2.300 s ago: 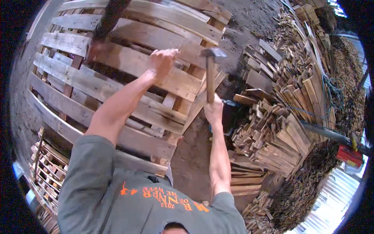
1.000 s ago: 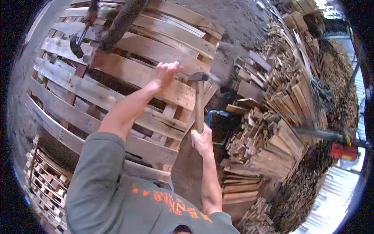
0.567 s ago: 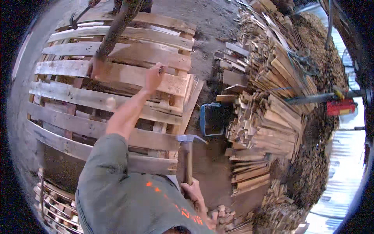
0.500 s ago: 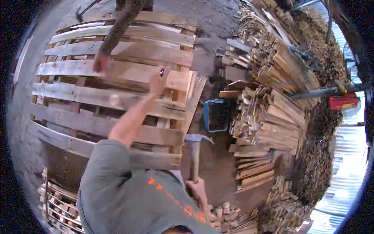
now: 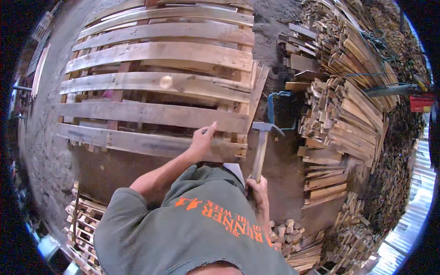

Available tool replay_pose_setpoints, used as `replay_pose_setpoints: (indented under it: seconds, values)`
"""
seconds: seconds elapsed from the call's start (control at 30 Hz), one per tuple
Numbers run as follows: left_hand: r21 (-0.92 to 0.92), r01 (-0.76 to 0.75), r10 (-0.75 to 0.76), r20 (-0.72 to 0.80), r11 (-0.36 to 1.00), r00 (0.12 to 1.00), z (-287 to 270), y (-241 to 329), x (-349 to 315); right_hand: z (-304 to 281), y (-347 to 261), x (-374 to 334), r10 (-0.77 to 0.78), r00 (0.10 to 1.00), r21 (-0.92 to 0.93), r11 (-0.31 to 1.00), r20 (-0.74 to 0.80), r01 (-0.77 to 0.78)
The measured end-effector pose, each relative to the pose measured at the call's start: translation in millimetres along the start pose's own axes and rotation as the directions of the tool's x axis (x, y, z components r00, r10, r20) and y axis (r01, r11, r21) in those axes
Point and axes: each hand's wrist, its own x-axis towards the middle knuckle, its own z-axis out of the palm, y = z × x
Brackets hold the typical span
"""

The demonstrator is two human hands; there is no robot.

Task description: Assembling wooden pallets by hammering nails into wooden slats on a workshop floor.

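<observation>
Where the view begins at lower left, a slatted wooden stack (image 5: pixel 85 229) stands on the dirt ground, partly cut off by the rim. Next to the right, a large wooden pallet (image 5: pixel 137 81) lies flat across the upper middle, in front of the person, with gaps between its weathered boards. Over its near right part is the left hand (image 5: pixel 201 141), fingers curled around a small dark piece (image 5: pixel 204 131), too small to identify; contact between hand and boards cannot be confirmed. Below it, the person wears a grey-green shirt (image 5: pixel 183 224) with orange print. A loose board (image 5: pixel 259 94) projects at an angle beside the pallet's right end. Close by, the right hand (image 5: pixel 259 188) is wrapped firmly around the lower handle of a claw hammer (image 5: pixel 260 153), held head up, claw toward the right, clear of the pallet boards. Just beyond the hammer head sits a blue-rimmed container (image 5: pixel 271 109). Further right, cut wood pieces (image 5: pixel 343 123) are piled in bundles, with a red object (image 5: pixel 421 103) near the far edge.
</observation>
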Motion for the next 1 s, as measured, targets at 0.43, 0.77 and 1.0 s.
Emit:
replay_pose_setpoints:
  seconds: [0.43, 0.77, 1.0]
  values:
    - [-0.257, 0.284, -0.267, 0.100, 0.924, 0.958, 12.1, -10.2, -54.4, -16.0, 35.8, -41.9, 0.036, 0.998, 0.079, 0.996, -0.057, -0.031]
    - [-0.107, 0.142, -0.159, -0.163, 0.984, 0.974, -10.9, -57.9, -124.1, -96.2, 78.2, -59.0, 0.329, 0.925, -0.312, 0.914, 0.189, -0.261]
    - [-0.434, 0.326, -0.414, -0.124, 0.840, 0.902, -60.4, -125.7, -199.4, -91.4, 123.7, -1.1, 0.523, 0.751, -0.686, 0.716, 0.404, -0.130]
